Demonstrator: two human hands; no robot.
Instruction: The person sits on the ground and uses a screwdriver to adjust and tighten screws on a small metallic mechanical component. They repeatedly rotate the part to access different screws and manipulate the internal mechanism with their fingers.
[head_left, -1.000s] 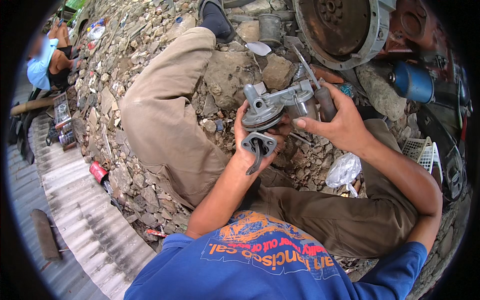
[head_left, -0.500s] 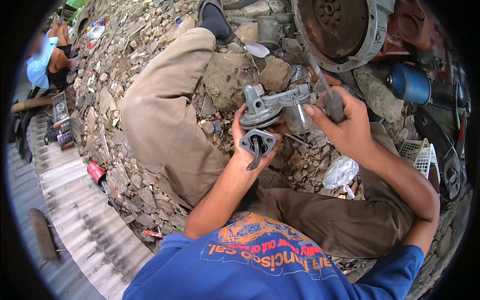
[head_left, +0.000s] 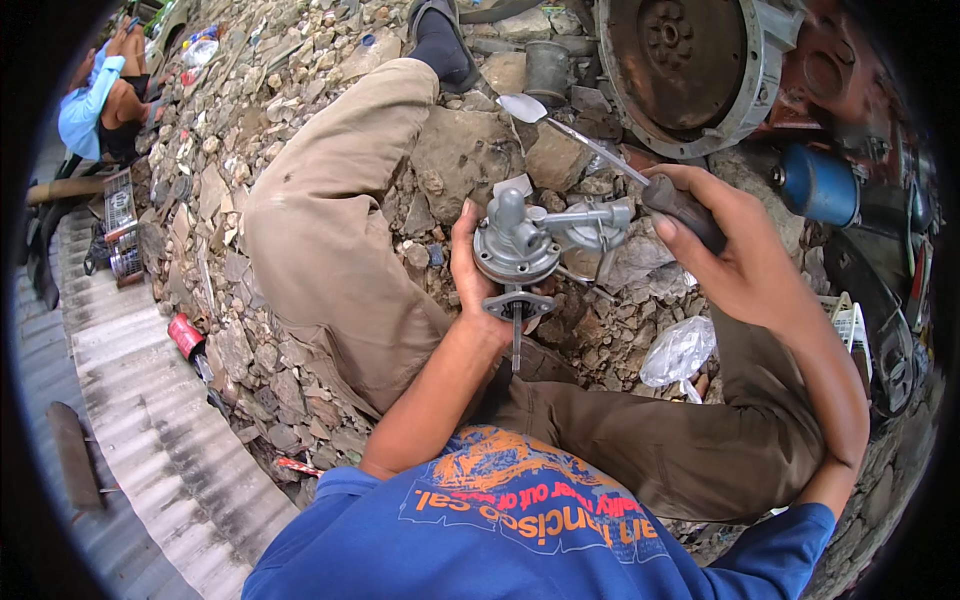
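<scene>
A grey metal fuel pump (head_left: 513,252) rests in my left hand (head_left: 474,280), whose fingers close round its left side and underside. Its round, screwed cover faces up, and a flange with a thin lever (head_left: 517,340) points toward me. From its right side sticks out a pipe-like arm with a second round part (head_left: 597,230). My right hand (head_left: 740,240) is wrapped round the dark handle of a screwdriver (head_left: 688,212), just right of the pump. The screwdriver's shaft slants up and left, apart from the pump, its tip near a pale flat piece (head_left: 522,107) on the ground.
Rubble covers the ground, with large stones (head_left: 465,160) beyond the pump. A big round metal housing (head_left: 770,80) and a blue canister (head_left: 820,185) stand at the far right. A clear plastic bag (head_left: 680,350) lies between my legs. Far left, another person (head_left: 95,110) sits.
The fuel pump has turned in my left hand, so its cover now faces up more and the lever points straight at me. My right hand moved slightly right, and the screwdriver's shaft swung leftward.
</scene>
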